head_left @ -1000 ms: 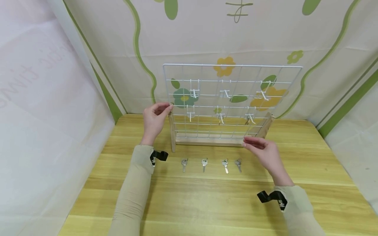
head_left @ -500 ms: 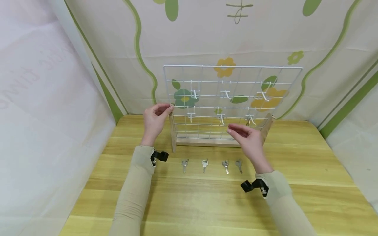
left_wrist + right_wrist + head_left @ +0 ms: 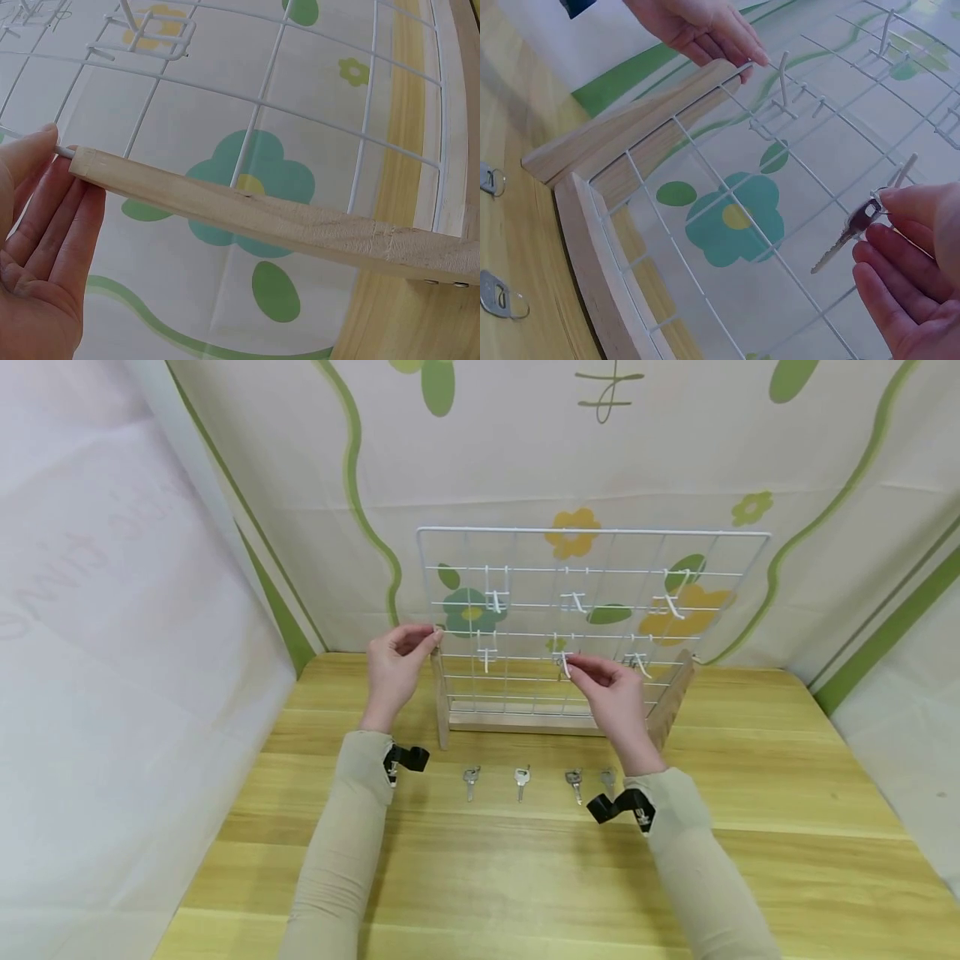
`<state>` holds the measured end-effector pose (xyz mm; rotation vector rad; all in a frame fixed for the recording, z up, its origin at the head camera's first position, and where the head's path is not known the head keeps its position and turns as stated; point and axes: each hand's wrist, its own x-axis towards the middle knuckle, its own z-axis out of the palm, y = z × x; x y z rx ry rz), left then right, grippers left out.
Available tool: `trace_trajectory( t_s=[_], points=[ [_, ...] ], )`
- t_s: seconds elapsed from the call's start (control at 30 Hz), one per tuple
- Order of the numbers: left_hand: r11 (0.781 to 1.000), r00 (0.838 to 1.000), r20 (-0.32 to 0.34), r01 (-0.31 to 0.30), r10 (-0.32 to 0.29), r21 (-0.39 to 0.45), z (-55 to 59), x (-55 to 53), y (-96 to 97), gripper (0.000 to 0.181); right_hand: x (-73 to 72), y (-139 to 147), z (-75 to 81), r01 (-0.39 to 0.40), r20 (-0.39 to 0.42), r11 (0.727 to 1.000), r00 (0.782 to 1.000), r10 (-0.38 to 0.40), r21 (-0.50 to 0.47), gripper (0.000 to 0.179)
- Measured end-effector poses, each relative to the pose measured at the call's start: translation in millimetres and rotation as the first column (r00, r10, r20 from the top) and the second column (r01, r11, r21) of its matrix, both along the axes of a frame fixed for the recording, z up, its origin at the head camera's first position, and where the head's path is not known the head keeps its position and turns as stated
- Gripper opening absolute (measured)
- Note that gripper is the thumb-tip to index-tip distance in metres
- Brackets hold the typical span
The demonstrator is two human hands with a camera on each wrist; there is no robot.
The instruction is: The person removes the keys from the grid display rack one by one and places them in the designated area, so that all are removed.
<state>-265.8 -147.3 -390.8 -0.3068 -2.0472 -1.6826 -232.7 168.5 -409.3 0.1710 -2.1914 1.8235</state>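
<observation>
A white wire grid rack (image 3: pixel 592 532) stands upright in a wooden base (image 3: pixel 525 722). My left hand (image 3: pixel 393 672) pinches its left edge wire, right at the top of the wooden side piece (image 3: pixel 225 199). At the lower middle hook (image 3: pixel 566 665), my right hand (image 3: pixel 618 706) has thumb and fingers on the ring of a small metal key (image 3: pixel 855 229). In the right wrist view the key's blade points down and away from the fingers, and the white hook prong (image 3: pixel 906 169) rises just beside the thumb.
Several keys with rings, among them a left one (image 3: pixel 470 783) and another key (image 3: pixel 522 782), lie in a row on the wooden table (image 3: pixel 487 877) before the rack. Other hooks hang on the grid, such as the upper right hook (image 3: pixel 670 603). A patterned cloth (image 3: pixel 487 452) stands behind.
My right hand has moved left from the rack's lower right, up to the lower middle hook, and now pinches the key's ring. My left hand has stayed at the left edge.
</observation>
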Motion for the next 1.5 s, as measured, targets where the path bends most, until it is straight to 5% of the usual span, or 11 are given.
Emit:
trace_trajectory(
  t_s=[0.6,1.5],
  points=[
    [1.0,1.0,-0.005,-0.003,0.003,-0.015,-1.6,-2.5,-1.2,0.024,0.1,-0.6,1.3,0.007,-0.02,1.0,1.0,-0.007,0.009,0.021],
    [1.0,1.0,0.006,0.003,-0.003,-0.024,0.0,-1.8,-1.3,0.023,29.5,17.4,7.9,-0.066,-0.068,0.996,0.995,0.071,0.067,0.02]
  ],
)
